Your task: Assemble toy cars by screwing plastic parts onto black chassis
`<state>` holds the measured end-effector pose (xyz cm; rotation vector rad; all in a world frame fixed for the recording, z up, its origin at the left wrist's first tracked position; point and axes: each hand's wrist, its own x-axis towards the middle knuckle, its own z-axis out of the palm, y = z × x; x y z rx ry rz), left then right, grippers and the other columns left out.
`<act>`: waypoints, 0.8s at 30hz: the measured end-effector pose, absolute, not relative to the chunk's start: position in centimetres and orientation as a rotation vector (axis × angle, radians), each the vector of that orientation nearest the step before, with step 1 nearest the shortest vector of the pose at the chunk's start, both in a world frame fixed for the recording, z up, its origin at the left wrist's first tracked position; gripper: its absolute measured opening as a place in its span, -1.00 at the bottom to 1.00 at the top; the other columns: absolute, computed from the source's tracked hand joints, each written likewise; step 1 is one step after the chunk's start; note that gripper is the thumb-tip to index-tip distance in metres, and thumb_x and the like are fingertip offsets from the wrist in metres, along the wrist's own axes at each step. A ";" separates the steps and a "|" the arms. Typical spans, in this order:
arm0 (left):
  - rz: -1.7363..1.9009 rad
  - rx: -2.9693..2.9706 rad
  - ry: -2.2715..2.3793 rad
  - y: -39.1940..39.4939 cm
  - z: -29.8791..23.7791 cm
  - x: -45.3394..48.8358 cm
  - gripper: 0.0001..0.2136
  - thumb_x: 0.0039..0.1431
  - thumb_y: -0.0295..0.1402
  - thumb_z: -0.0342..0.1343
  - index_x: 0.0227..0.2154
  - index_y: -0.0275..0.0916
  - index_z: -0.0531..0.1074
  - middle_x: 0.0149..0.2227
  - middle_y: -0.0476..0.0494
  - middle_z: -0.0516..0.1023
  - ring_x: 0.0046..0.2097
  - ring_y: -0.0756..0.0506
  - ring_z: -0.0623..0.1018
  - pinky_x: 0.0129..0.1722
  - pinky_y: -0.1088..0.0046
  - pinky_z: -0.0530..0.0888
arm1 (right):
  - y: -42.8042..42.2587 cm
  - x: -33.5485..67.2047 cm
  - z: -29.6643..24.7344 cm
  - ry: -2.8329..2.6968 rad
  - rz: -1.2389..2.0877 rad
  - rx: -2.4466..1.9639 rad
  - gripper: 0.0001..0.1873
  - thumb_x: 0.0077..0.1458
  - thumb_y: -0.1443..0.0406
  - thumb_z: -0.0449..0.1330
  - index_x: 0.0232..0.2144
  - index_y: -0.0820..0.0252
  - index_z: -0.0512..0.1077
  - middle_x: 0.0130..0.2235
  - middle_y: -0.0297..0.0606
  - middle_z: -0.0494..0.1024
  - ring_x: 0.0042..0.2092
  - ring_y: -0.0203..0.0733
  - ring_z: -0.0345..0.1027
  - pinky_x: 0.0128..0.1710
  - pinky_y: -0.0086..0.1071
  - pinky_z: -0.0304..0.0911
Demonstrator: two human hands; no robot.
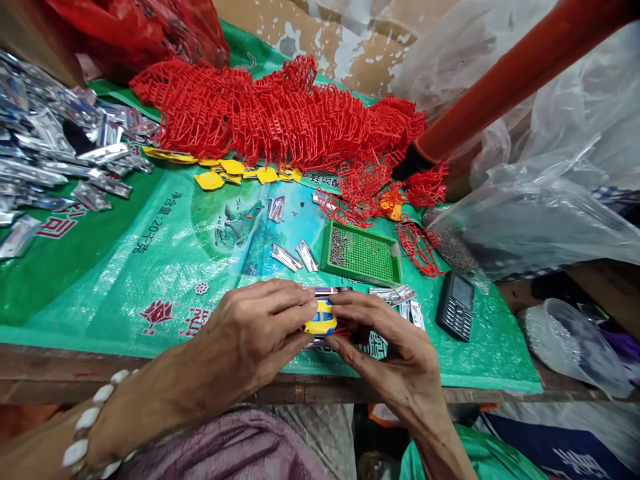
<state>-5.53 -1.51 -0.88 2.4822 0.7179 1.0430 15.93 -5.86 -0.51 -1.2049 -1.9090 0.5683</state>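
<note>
Near the front edge of the table, a small yellow and blue toy car body (pixel 321 317) sits between my two hands. My left hand (pixel 260 323) grips its left end with the fingers closed. From the other side, my right hand (pixel 393 337) pinches it between thumb and fingers. Red plastic and silvery strips show around the piece, partly covered by my fingers. Just beyond my hands lies a green tray (pixel 367 255) with small metal screws heaped at its left side. Loose silvery parts (pixel 287 257) lie left of the tray, and more silvery parts (pixel 395 294) lie by my right hand.
Red plastic frames (pixel 280 123) form a long pile at the back, with yellow pieces (pixel 233 168) along it. Silvery parts (pixel 45 147) heap up at left. A thick orange-red bar (pixel 500 83) slants in from upper right. A keypad phone (pixel 456 305) and a clear tub (pixel 570 343) are at right.
</note>
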 end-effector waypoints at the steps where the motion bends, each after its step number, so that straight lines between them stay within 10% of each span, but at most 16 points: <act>1: 1.042 2.479 0.723 -1.5 -0.9 -5.5 -0.89 0.39 -0.43 0.06 -0.12 -0.31 0.45 -0.13 -0.15 0.63 -0.07 -0.11 0.62 -0.07 0.36 0.60 | -5.8 16.0 -0.5 -1.902 0.585 -1.217 -0.62 0.07 0.43 0.36 -0.03 0.12 0.52 -0.09 -0.23 0.58 -0.10 -0.27 0.50 -0.14 -0.43 0.46; 24: 0.947 2.469 0.952 -1.8 -0.2 -3.9 -0.87 0.34 -0.45 0.05 -0.17 -0.27 0.50 -0.19 -0.14 0.63 -0.24 -0.18 0.62 -0.34 0.25 0.61 | -4.1 17.4 -0.1 -1.808 0.969 -1.217 -0.59 0.03 0.42 0.39 -0.04 0.10 0.53 -0.17 -0.32 0.42 -0.41 -0.47 0.28 -0.47 -0.55 0.26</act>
